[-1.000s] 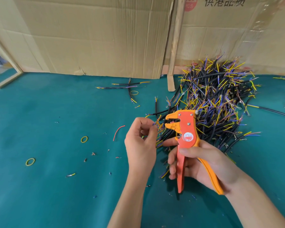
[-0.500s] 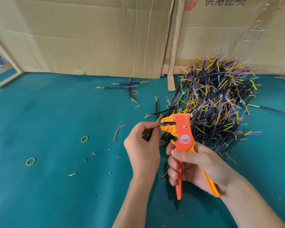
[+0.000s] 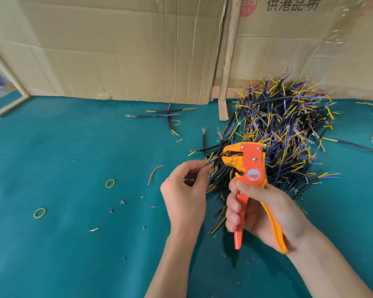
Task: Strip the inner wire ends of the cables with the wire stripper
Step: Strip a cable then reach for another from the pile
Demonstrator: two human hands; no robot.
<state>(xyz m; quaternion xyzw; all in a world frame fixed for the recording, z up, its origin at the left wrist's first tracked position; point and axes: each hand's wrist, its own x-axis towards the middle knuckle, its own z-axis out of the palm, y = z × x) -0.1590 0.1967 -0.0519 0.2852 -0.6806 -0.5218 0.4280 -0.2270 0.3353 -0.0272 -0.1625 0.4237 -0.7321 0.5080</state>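
Note:
My right hand [image 3: 261, 211] grips the handles of an orange wire stripper [image 3: 249, 166], jaws pointing left and slightly apart. My left hand [image 3: 186, 188] pinches the thin coloured inner wires of a cable [image 3: 209, 163] between thumb and forefinger, their tips a short gap left of the jaws. The cable's black body is mostly hidden behind my left hand. A big pile of black cables [image 3: 289, 134] with yellow, blue and purple wire ends lies just behind both hands.
Teal cloth [image 3: 63, 151] covers the table. Cardboard sheets [image 3: 127, 50] and a wooden slat [image 3: 228, 61] stand at the back. Loose cables [image 3: 159, 114], yellow rubber bands [image 3: 110, 183], a red wire scrap [image 3: 154, 174] and insulation bits lie left of my hands.
The wire end was in the stripper's jaws half a second ago; now it is out, a gap between them. The stripper has shifted slightly right and its jaws have parted.

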